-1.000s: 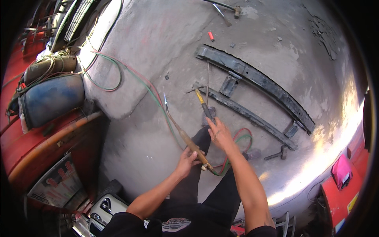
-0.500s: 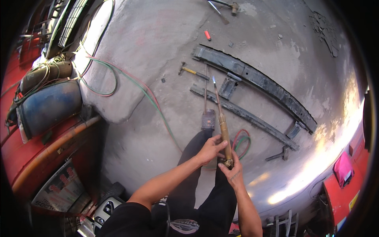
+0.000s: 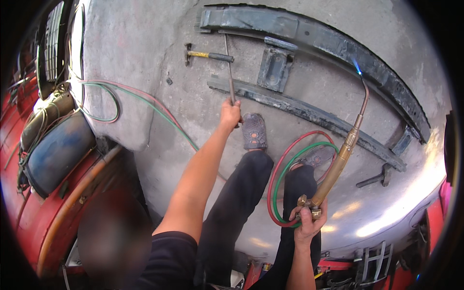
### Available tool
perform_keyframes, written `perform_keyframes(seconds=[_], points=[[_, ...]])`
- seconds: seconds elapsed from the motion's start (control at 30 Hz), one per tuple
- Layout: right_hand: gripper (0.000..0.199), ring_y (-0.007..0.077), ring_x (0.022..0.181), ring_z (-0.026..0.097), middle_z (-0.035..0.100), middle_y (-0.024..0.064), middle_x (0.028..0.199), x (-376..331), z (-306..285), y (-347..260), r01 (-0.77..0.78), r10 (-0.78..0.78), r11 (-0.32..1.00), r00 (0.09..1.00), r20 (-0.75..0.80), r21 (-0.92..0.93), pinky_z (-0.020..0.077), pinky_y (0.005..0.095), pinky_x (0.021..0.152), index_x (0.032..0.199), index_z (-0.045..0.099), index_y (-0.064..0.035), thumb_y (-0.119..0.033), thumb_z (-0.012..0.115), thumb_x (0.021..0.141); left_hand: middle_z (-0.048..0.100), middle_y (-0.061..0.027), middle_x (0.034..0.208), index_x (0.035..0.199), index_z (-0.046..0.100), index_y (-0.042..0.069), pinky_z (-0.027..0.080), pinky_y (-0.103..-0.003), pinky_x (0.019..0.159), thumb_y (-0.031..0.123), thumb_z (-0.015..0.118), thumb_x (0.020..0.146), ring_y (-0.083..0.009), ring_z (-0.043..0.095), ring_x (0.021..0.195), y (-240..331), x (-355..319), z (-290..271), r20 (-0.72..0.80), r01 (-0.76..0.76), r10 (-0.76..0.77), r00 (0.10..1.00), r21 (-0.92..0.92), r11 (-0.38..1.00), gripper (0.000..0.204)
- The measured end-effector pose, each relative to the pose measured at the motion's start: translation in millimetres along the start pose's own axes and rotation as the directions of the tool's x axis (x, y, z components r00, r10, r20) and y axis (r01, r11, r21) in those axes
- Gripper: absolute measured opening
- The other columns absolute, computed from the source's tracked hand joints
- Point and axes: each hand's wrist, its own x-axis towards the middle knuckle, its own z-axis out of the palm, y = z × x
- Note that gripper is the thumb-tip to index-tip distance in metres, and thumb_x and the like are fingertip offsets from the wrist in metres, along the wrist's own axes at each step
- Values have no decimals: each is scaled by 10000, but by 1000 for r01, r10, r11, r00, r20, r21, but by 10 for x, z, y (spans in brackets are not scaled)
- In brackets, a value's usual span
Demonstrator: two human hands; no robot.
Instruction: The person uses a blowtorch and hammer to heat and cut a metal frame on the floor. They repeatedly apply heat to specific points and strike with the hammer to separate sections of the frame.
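Observation:
My right hand point(image 3: 309, 222) grips the valve end of a brass cutting torch point(image 3: 338, 162). Its bent tip carries a small blue flame point(image 3: 357, 66) close over the upper long steel leaf spring point(image 3: 309, 34). Red and green hoses point(image 3: 282, 179) loop from the torch past my legs. My left hand point(image 3: 230, 113) is stretched forward, closed on the near end of a thin metal rod point(image 3: 228, 67) that crosses the lower steel bar point(image 3: 309, 113). My two shoes point(image 3: 253, 130) stand on the concrete just below that bar.
A yellow-handled hammer point(image 3: 210, 55) lies left of the rod. A steel bracket plate point(image 3: 274, 67) sits between the bars, a small clamp piece point(image 3: 374, 179) at right. Hoses point(image 3: 140, 99) trail left toward a blue tank point(image 3: 55, 150) and red machinery point(image 3: 29, 227).
Both hands held the torch together before. Now my left hand has reached forward and taken the rod, and my right hand alone holds the torch, swung right with its flame lit over the upper spring.

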Motion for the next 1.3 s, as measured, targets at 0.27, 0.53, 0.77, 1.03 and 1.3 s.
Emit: perform_keyframes(seconds=[0.27,0.53,0.77,1.03,1.3], points=[[746,138,691,631,667,113,942,10,1,19,-15,7,995,996,91,95,517,268,636,1442,454,66,-150,752,793,664,-324,1094,1240,568,-110,547,-496,858,177,626,969,-450,674,1000,-1294,-545,-1926,-257,75,30,966,390,918,399],[708,135,911,658,701,68,1036,-3,-164,-36,-46,37,992,996,79,116,522,280,853,1413,505,51,-99,761,771,482,-275,1411,1450,443,20,401,-484,1105,115,714,877,-461,473,1292,359,-859,-210,253,-561,663,704,771,302,640],[723,124,892,659,696,61,1019,61,-361,-175,154,-161,978,986,44,138,531,280,824,1447,472,42,-36,769,793,514,-193,1424,1450,438,70,401,-486,1138,251,815,804,-367,483,1352,1206,-676,2064,794,-741,327,513,601,-299,769],[745,129,849,675,712,77,999,29,-686,-105,309,-285,937,946,-152,163,544,279,798,1438,468,70,-38,790,774,669,-231,1102,1285,500,46,525,-488,936,361,819,796,-409,644,1097,1415,-778,2321,790,-770,195,582,612,-182,663],[783,180,637,633,645,152,894,-114,-1181,-174,475,-198,797,789,-582,373,549,310,589,1444,350,84,-212,707,814,641,-298,1155,1335,483,20,516,-501,923,378,898,703,-466,634,1087,2689,-1860,1751,862,-854,291,414,479,-204,837]])
